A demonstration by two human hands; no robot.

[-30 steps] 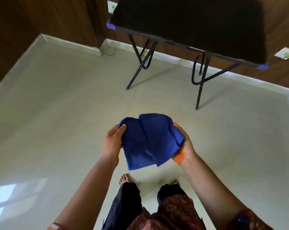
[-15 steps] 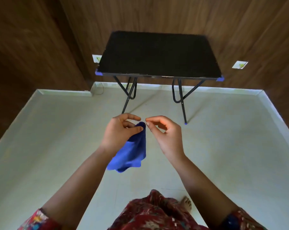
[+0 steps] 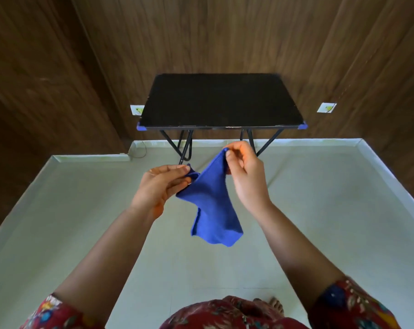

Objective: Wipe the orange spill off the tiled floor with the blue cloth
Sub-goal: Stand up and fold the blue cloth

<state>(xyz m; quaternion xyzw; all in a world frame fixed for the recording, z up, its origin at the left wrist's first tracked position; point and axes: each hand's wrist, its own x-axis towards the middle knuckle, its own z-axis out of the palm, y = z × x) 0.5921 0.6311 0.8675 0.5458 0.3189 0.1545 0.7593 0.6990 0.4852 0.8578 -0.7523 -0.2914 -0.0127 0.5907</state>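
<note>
Pinching the blue cloth by its corners, left hand and right hand hang it between them over the tiled floor; fold it into a flat pad before wiping.

Blue cloth; black table; red floral sleeves.

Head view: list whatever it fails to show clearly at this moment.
Head view only:
- Orange spill: none shows on the pale tiled floor; the arms, the red patterned clothing or the frame edges may hide it.
- Blue fabric cloth: its top corners are covered by the pinching left hand and right hand.
- Black folding table: the hands and cloth hide some leg ends.
- White wall socket: the tabletop cuts it off.
</note>
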